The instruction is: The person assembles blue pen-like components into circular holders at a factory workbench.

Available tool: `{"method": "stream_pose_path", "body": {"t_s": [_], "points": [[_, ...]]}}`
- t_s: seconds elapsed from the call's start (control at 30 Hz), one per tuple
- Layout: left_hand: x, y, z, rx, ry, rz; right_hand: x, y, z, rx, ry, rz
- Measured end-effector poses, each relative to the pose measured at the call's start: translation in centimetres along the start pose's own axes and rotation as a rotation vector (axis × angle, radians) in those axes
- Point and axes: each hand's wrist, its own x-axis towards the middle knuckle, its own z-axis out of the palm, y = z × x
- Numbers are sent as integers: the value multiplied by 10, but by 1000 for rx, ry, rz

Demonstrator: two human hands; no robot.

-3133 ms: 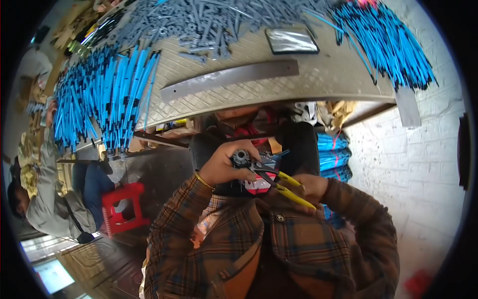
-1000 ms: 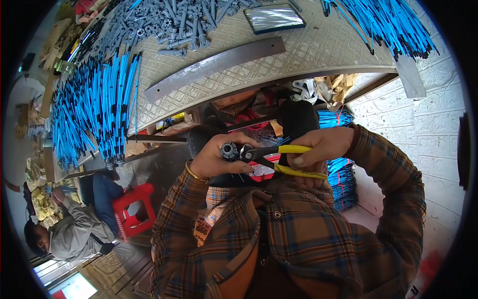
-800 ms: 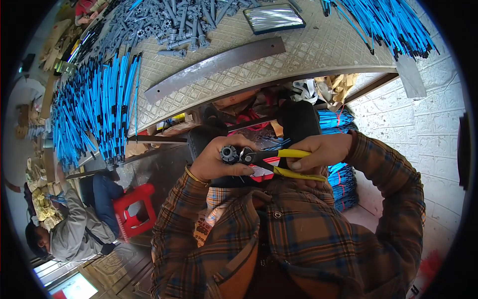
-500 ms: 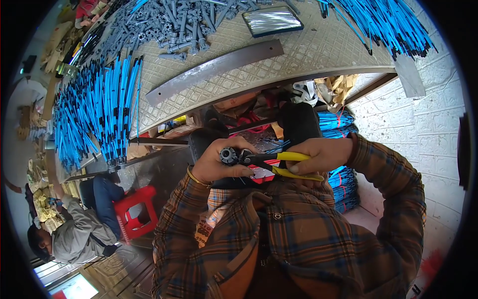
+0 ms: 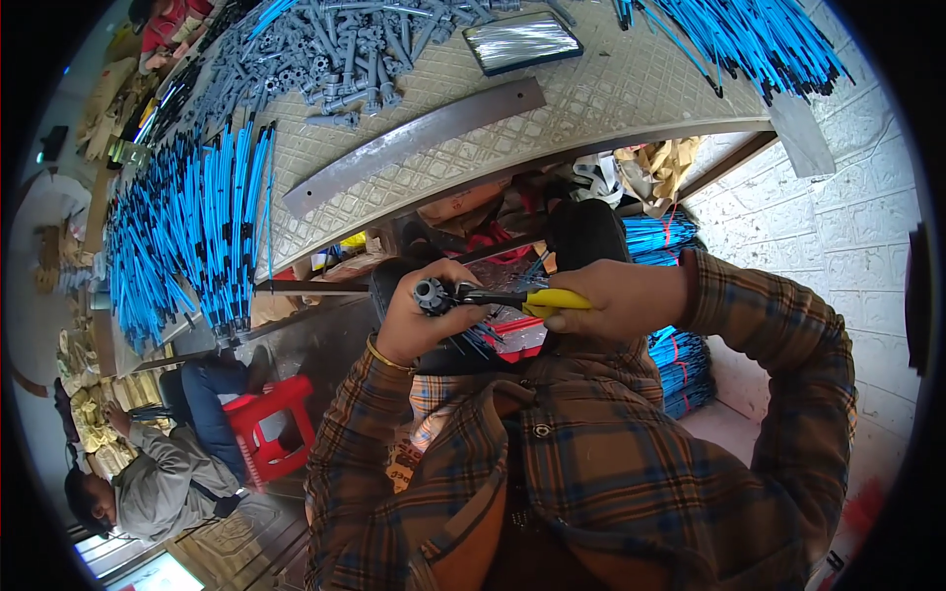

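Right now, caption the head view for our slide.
Left hand holds a grey part; right hand grips yellow-handled pliers.

On the table [image 5: 641, 94], passage is left between the metal strip [image 5: 419, 145] and the right blue rods [image 5: 764, 47], beside the black tray [image 5: 522, 42]; leftward, it is barred by the left blue rods [image 5: 187, 231] and grey parts [image 5: 345, 61]. The left hand [image 5: 414, 325] and right hand [image 5: 626, 298] are bridged by yellow-handled pliers [image 5: 507, 297]

I see the yellow handles [image 5: 564, 297] of the pliers [image 5: 507, 297] together now — half a second ago they stood apart — and the right hand [image 5: 616, 295] wrapped tighter around them. The left hand [image 5: 409, 323] and its grey part [image 5: 431, 295] sit further left in my view.
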Motion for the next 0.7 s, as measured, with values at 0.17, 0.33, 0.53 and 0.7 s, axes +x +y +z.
{"method": "stream_pose_path", "body": {"t_s": [0.17,0.33,0.53,0.7], "points": [[-2,-1,-2,-45,-13,77,-1,-12,-4,222,-120,153],[-5,2,-2,-7,-6,20,-1,-16,-6,262,-157,162],[-5,-2,3,39,16,26,-5,-14,-8,95,-107,88],[-3,-2,7,40,45,60,-6,-9,-4,-27,-8,12]]}}
